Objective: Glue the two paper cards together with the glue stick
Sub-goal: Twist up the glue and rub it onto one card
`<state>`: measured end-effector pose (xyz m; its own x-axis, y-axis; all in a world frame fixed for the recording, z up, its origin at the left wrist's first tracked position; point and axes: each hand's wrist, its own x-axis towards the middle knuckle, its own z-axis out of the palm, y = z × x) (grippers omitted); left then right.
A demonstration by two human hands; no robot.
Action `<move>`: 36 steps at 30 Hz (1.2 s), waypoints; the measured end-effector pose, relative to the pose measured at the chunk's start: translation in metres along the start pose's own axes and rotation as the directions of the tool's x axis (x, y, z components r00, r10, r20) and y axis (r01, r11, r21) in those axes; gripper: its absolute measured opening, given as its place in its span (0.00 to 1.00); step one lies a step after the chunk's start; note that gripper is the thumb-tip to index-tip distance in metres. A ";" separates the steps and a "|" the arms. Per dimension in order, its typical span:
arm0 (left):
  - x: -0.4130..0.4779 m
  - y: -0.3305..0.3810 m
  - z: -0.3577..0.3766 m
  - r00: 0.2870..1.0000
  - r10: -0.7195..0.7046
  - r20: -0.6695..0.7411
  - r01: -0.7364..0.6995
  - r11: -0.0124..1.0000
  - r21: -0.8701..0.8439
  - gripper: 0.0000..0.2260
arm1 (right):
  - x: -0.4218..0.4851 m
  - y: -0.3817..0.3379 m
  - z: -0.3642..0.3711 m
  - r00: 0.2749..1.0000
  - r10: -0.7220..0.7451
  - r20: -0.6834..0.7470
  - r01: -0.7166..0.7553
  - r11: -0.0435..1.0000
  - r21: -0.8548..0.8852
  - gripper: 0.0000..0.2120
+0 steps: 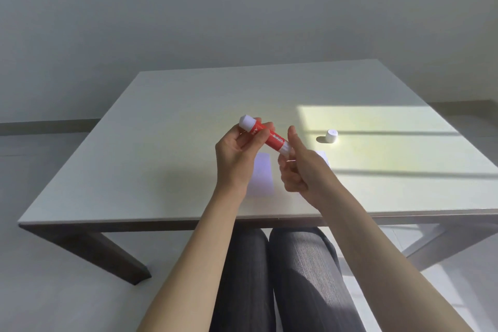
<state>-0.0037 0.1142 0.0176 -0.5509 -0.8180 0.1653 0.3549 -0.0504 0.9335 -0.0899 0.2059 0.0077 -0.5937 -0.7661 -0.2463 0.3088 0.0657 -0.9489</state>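
Observation:
A red glue stick (pixel 275 140) with white ends is held tilted above the table by both hands. My left hand (pixel 239 153) grips its upper part near the white end. My right hand (pixel 299 170) pinches the lower white end between thumb and fingers. Its white cap (pixel 331 136) stands alone on the table to the right. One white paper card (pixel 262 175) lies flat below the hands. A second card (pixel 323 158) shows only as a corner behind my right hand.
The pale table (pixel 161 170) has a sunlit patch at its right side. Its front edge runs just below my wrists. My knees in dark trousers (pixel 283 277) sit under the table.

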 end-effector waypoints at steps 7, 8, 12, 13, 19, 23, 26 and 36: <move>0.007 -0.001 -0.008 1.000 0.017 0.012 -0.017 1.000 -0.009 0.06 | -0.003 0.001 0.001 0.971 -0.213 0.109 0.191 0.964 0.187 0.07; 0.008 -0.001 -0.010 0.999 0.014 0.031 -0.013 1.000 -0.013 0.06 | -0.002 0.000 0.003 0.984 -0.089 0.156 0.048 0.967 0.249 0.11; 0.012 0.004 -0.017 0.988 0.027 0.150 -0.031 0.999 0.019 0.07 | 0.001 -0.004 0.014 0.928 0.267 0.260 -0.337 0.898 0.283 0.24; 0.013 0.006 -0.017 0.985 0.034 0.171 -0.040 0.999 0.030 0.07 | 0.002 -0.004 0.014 0.937 0.264 0.228 -0.320 0.911 0.261 0.25; 0.016 0.005 -0.018 0.992 0.040 0.119 -0.047 0.997 0.060 0.06 | -0.002 0.007 0.011 0.964 -0.261 0.040 0.243 0.936 0.255 0.06; 0.012 -0.001 -0.015 0.985 -0.005 0.172 -0.004 0.998 0.057 0.07 | 0.001 0.010 0.009 0.997 0.003 0.079 -0.032 0.929 0.369 0.13; 0.010 -0.003 -0.017 0.967 -0.026 0.253 0.011 0.998 0.062 0.07 | 0.002 0.011 0.010 0.944 0.286 0.165 -0.325 0.893 0.312 0.23; 0.014 -0.011 -0.031 0.941 -0.112 0.321 0.124 0.992 -0.019 0.08 | -0.002 0.013 0.013 0.933 0.271 0.237 -0.341 0.878 0.337 0.29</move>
<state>0.0084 0.0857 -0.0006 -0.8000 -0.5801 0.1534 0.2980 -0.1623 0.9407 -0.0752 0.1997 -0.0020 -0.2939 -0.8487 -0.4397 0.7237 0.1030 -0.6824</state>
